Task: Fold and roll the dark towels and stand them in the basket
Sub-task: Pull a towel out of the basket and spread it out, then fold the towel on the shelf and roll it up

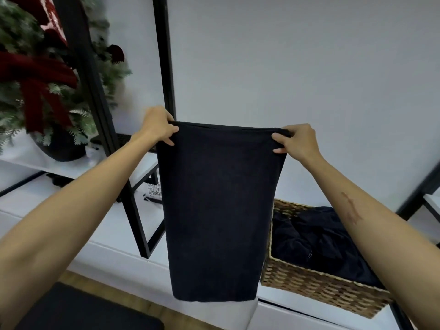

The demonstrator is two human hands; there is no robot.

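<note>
- While you held the dark towel (217, 210) up in the air by its two top corners, it hung flat in front of you, just left of the basket (316, 285), with its lower edge above the front of the white shelf (114, 234).
- Your left hand (156, 126) had its fingers (172, 133) closed over the left corner, and your right hand (298, 141) pinched the right corner the same way; both grips looked shallow, taking only the hem.
- From there, a corner could have slipped out of a pinch that thin, and the towel would have swung down to one side and lost its flat hang.
- If your hands had come together unevenly for the fold, the edges would likely have landed askew, giving a lopsided roll that would not stand.
- The hanging end sat close to the black frame (133, 210) of the shelf and might have caught on it.
- The woven basket stood on the shelf to your right and held crumpled dark cloth (319, 236), loose and unrolled as far as you could tell; that heap left little free room, so a roll stood inside it would probably have tipped.
</note>
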